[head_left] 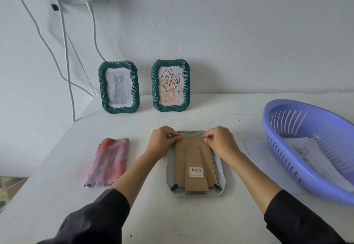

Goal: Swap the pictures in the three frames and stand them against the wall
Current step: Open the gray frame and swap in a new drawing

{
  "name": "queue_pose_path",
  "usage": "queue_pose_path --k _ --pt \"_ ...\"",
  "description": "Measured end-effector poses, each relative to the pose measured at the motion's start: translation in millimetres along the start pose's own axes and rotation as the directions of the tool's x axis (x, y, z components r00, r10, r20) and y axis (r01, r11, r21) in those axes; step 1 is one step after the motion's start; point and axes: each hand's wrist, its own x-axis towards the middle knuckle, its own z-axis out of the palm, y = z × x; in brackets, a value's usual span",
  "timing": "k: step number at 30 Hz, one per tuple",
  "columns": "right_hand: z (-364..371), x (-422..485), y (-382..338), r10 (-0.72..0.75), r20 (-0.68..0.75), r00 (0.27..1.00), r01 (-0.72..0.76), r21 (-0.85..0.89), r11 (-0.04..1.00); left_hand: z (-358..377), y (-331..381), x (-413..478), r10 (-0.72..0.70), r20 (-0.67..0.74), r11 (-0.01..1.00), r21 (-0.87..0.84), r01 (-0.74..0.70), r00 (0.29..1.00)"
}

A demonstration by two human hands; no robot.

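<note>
A pale grey-blue frame lies face down on the table before me, its brown cardboard back with stand flap and barcode sticker facing up. My left hand pinches the small black clip at the back's far left corner. My right hand pinches the clip at the far right corner. Two black clips show at the near corners. Two green frames stand against the wall: one with a cat picture, one with a leaf drawing.
A pink-purple cloth lies folded left of the frame. A purple slotted basket stands at the right, with paper sheets inside and under it. White cables hang down the wall at the left.
</note>
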Motion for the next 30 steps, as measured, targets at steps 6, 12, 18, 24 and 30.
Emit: queue_pose_path --k 6,12,18,24,30 --pt "4.0 -7.4 -1.6 -0.003 -0.042 0.999 0.002 -0.024 1.0 1.3 0.1 -0.7 -0.029 -0.013 0.999 -0.042 0.029 0.999" --pt "8.4 -8.1 1.5 0.017 -0.064 0.998 -0.015 0.027 1.0 2.0 1.5 -1.9 -0.045 -0.024 0.997 -0.059 0.043 0.999" --pt "11.4 -9.7 1.6 0.043 -0.094 0.995 -0.038 0.059 0.998 1.7 4.9 -6.0 -0.097 -0.036 0.991 -0.093 0.093 0.995" --pt "-2.0 -2.6 7.4 0.053 -0.021 0.998 -0.048 0.172 0.984 -2.9 7.6 -8.0 -0.148 0.014 0.981 -0.123 0.148 0.989" --pt "-12.3 7.2 3.4 0.019 0.042 0.999 -0.025 0.154 0.988 -3.9 12.0 -9.0 -0.181 0.022 0.975 -0.13 0.183 0.983"
